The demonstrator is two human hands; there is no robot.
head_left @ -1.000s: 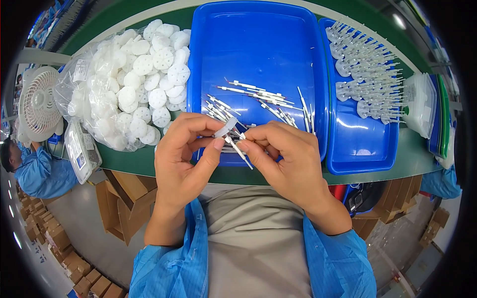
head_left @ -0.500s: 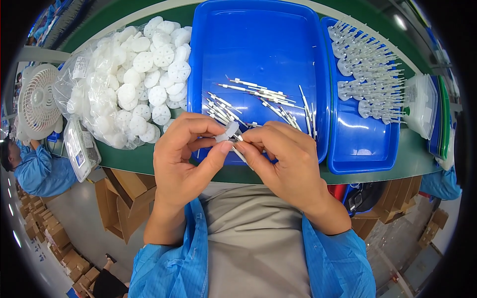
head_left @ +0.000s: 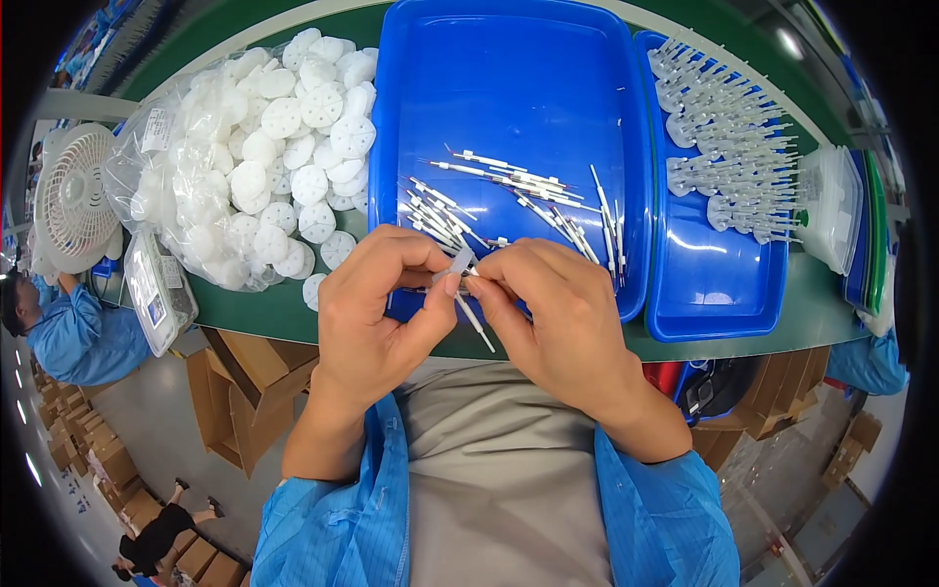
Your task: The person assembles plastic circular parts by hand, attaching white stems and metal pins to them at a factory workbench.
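Observation:
In front of the large blue tray (head_left: pixel 509 88) my two hands meet at the fingertips. Thumb and fingers of my left hand (head_left: pixel 367 313) pinch a small translucent white plastic disc (head_left: pixel 462 260), seen nearly edge-on. Against it close the fingertips of my right hand (head_left: pixel 558 318), gripping a thin white stick-like piece mostly hidden behind them. A slim white stick (head_left: pixel 475 323) slants down below the fingers; which hand bears it I cannot tell. More white sticks with dark, thin ends (head_left: pixel 528 181) lie scattered over the near half of the tray.
White slotted discs (head_left: pixel 318 108) spill from a clear bag (head_left: pixel 147 176) on the left. A smaller blue tray (head_left: pixel 714 298) at right carries rows of discs with upright sticks (head_left: pixel 734 147), beside a clear container (head_left: pixel 829 205). A fan (head_left: pixel 78 196) stands far left; cardboard boxes (head_left: pixel 235 411) sit below.
The disc has turned more edge-on between my fingertips, and the slim stick below them points more steeply down. My left hand has shifted slightly right. A person at lower left has moved further into view.

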